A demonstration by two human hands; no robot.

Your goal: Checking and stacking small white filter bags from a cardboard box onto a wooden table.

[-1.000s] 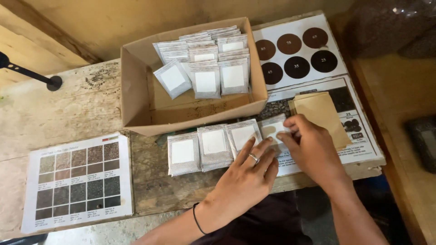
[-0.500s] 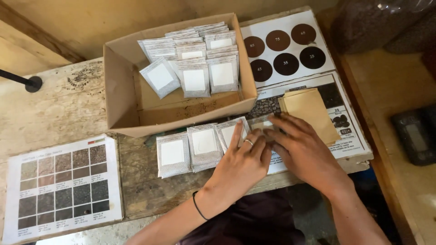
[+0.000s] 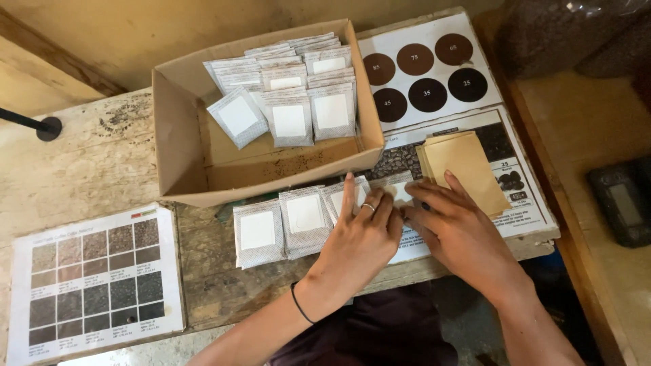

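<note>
My left hand (image 3: pixel 359 240) lies flat, fingers spread, on the right end of a row of small silver pouches with white labels (image 3: pixel 281 224) at the table's near edge. My right hand (image 3: pixel 458 230) rests beside it, fingertips on the rightmost pouch (image 3: pixel 397 190), which both hands partly cover. A stack of tan paper envelopes (image 3: pixel 468 166) lies just beyond my right fingers. An open cardboard box (image 3: pixel 186 152) behind the row holds several more silver pouches (image 3: pixel 291 88).
A sheet with dark brown circles (image 3: pixel 424 68) and a printed card (image 3: pixel 529 203) lie at right under the envelopes. A chart of brown swatches (image 3: pixel 91 278) sits at the front left. A black device (image 3: pixel 624 203) rests on the right-hand surface.
Both hands have stayed on the rightmost pouch, shifting only slightly. The camera view has drifted a little, nothing else moved.
</note>
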